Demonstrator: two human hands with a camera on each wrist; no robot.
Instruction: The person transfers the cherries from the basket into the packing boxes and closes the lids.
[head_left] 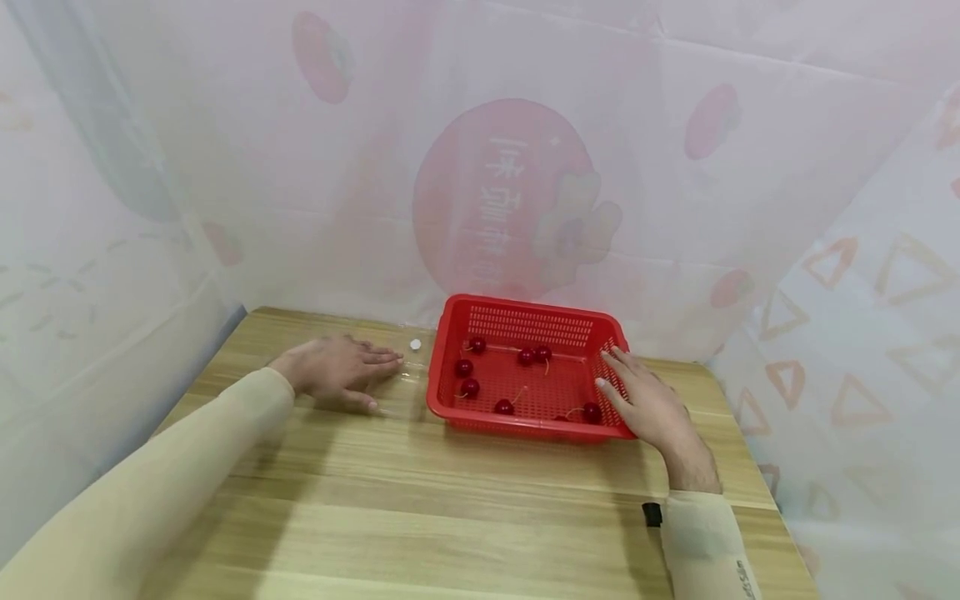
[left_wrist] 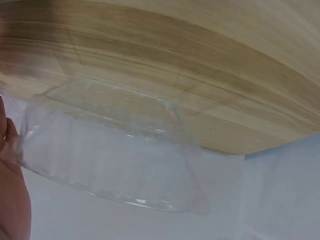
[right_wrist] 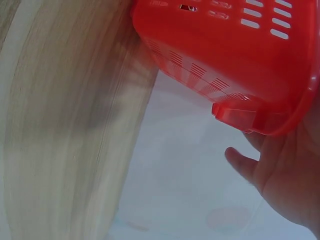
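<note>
The left hand (head_left: 341, 371), fingers extended and thumb apart, lies at the clear plastic box (left_wrist: 107, 145), which sits on the tabletop (head_left: 360, 517) just left of the red basket (head_left: 437, 367). The basket, holding scattered cherries (head_left: 465, 367), runs its long axis left to right, its right end nearest the right hand (head_left: 648, 404), whose straight, spread fingers reach over that end's rim.
</note>
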